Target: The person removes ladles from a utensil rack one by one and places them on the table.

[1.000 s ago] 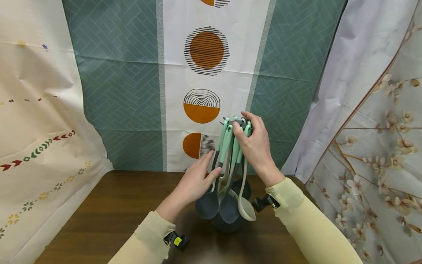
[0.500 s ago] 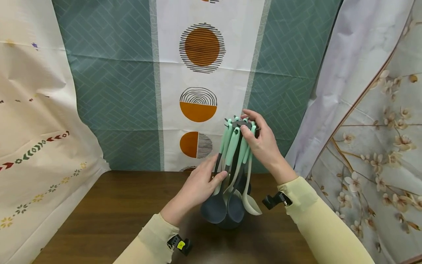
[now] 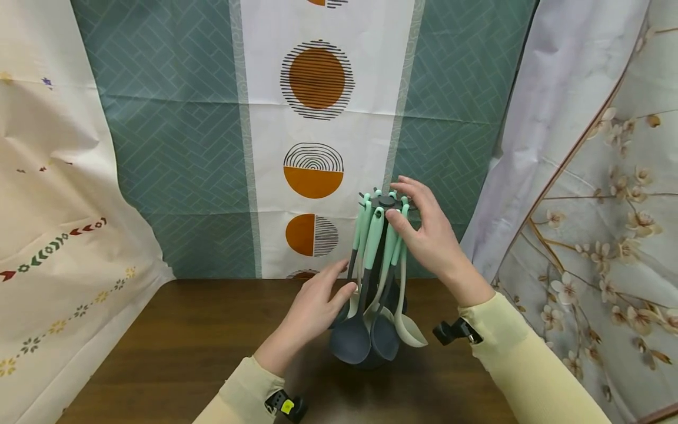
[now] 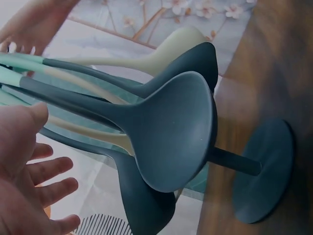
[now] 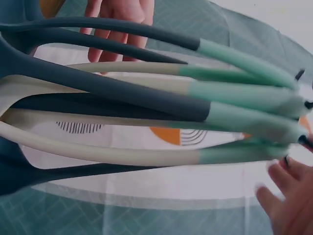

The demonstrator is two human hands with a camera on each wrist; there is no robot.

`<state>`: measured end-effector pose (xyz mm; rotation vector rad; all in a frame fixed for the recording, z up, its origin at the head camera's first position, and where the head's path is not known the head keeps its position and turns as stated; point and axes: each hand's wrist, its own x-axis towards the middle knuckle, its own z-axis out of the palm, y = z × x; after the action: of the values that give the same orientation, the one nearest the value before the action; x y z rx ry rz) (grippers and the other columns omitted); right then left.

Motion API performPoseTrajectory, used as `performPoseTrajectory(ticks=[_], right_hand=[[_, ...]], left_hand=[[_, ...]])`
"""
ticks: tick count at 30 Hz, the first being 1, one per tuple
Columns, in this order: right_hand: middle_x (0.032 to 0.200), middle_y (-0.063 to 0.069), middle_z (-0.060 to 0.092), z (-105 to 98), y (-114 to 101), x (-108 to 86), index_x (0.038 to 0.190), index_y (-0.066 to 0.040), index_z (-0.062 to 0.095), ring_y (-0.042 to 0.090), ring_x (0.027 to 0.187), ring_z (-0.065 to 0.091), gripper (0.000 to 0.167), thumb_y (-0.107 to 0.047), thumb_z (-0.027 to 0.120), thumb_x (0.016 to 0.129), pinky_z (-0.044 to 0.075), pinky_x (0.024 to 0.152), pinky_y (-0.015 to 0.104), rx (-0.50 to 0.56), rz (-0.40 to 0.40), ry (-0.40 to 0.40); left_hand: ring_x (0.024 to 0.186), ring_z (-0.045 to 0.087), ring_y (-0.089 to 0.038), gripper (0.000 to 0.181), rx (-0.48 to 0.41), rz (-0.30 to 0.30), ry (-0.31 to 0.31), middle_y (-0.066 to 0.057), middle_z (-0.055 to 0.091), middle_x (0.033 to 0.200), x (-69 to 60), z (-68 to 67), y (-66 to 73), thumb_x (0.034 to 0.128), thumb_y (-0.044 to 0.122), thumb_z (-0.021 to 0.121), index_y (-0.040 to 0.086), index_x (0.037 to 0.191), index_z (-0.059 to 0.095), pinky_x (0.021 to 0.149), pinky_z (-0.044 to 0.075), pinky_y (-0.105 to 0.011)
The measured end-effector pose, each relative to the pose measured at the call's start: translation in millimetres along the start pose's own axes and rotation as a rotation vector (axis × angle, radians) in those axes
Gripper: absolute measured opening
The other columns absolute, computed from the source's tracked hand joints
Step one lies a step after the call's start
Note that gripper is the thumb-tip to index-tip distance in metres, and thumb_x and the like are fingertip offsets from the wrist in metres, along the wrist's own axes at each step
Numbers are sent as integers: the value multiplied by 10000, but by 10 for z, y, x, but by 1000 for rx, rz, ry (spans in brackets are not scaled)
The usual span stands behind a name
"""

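Note:
A dark utensil stand [image 3: 385, 201] stands upright on the table, its round base [image 4: 266, 181] visible in the left wrist view. Several kitchen utensils with mint-green handles hang around its top, among them a dark grey ladle [image 3: 351, 343] and a cream ladle [image 3: 410, 331]. My left hand [image 3: 313, 301], fingers spread, is beside the utensils at their left; whether it touches one cannot be told. At the top right, my right hand [image 3: 431, 235] is beside the hooks with thumb and fingers apart. In the right wrist view its fingertips [image 5: 276, 178] are close to the handle ends.
The brown wooden table [image 3: 212, 347] reaches back to a green and white patterned cloth [image 3: 175, 147]. Cream cloth [image 3: 69, 235] hangs on the left, and a flowered curtain [image 3: 593, 265] on the right.
The stand and utensils shift slightly right in the head view as the camera turns left. My right hand has loosened and drawn back from the stand's top. The left hand has eased off the utensils.

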<state>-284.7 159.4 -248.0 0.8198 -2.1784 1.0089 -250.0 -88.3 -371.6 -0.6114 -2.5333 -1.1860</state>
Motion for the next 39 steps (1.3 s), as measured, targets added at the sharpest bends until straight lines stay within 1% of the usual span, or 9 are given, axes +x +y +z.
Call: performPoseTrajectory(ticks=[2,6,9,12,17,22,28,34,39], right_hand=[[1634,65,497,-3,-68,-44,1535,-139,619,311,1465,489,637,-614,567,1113,441,1107,614,-113,-61,90],[1408,146,634,20,-228,-102,1401,-80,729,385,1262,587,619,-604,615,1093,494,979,583,-328,-186,245],[1315,166,686,61,-322,-112,1348,-67,767,409,1198,619,524,-501,727,1056,497,1012,581,-434,-241,282],[1278,158,720,104,-378,-113,1299,-69,797,405,1188,647,428,-410,774,1042,500,1052,576,-483,-239,289],[1228,119,754,133,-394,-112,1234,-83,835,374,1141,678,299,-306,676,1113,518,1042,551,-474,-214,311],[1243,74,771,117,-363,-109,1233,-97,839,334,1198,673,320,-258,573,1155,535,1021,528,-431,-204,317],[1298,85,770,80,-326,-121,1286,-60,812,328,1270,645,318,-216,569,1153,538,1032,516,-392,-214,290],[1304,87,772,55,-293,-124,1305,-58,804,326,1282,642,317,-207,565,1160,544,1018,501,-372,-226,260],[1315,99,771,6,-195,-114,1324,-42,790,335,1291,635,303,-168,567,1163,515,1053,491,-296,-233,233]], left_hand=[[1501,533,-311,593,-3,-1,9,-59,558,1638,-4,14,-18,1130,382,652,150,1656,506,1216,415,-582],[1484,550,-344,542,2,-7,14,-96,583,1614,3,41,-31,1135,330,652,107,1618,552,1214,415,-589],[1445,583,-370,502,12,-4,26,-121,617,1576,15,66,-36,1134,283,654,70,1583,586,1198,432,-590],[1369,636,-380,459,29,-1,47,-125,678,1497,20,90,-46,1126,233,667,56,1547,620,1154,476,-584],[1253,680,-392,399,60,11,81,-107,770,1322,9,110,-61,1108,182,693,61,1488,674,1086,515,-586],[1183,697,-365,349,70,36,117,-78,797,1249,14,99,-60,1075,140,740,65,1416,731,1043,540,-563],[1128,707,-304,315,60,38,111,-50,801,1216,32,102,-64,1073,125,741,73,1384,749,987,574,-520],[1092,716,-287,304,48,22,101,-43,797,1211,20,107,-67,1075,126,739,82,1375,752,956,587,-512],[1038,710,-254,276,33,19,97,-20,798,1173,5,114,-67,1070,139,749,97,1342,762,914,594,-489]])
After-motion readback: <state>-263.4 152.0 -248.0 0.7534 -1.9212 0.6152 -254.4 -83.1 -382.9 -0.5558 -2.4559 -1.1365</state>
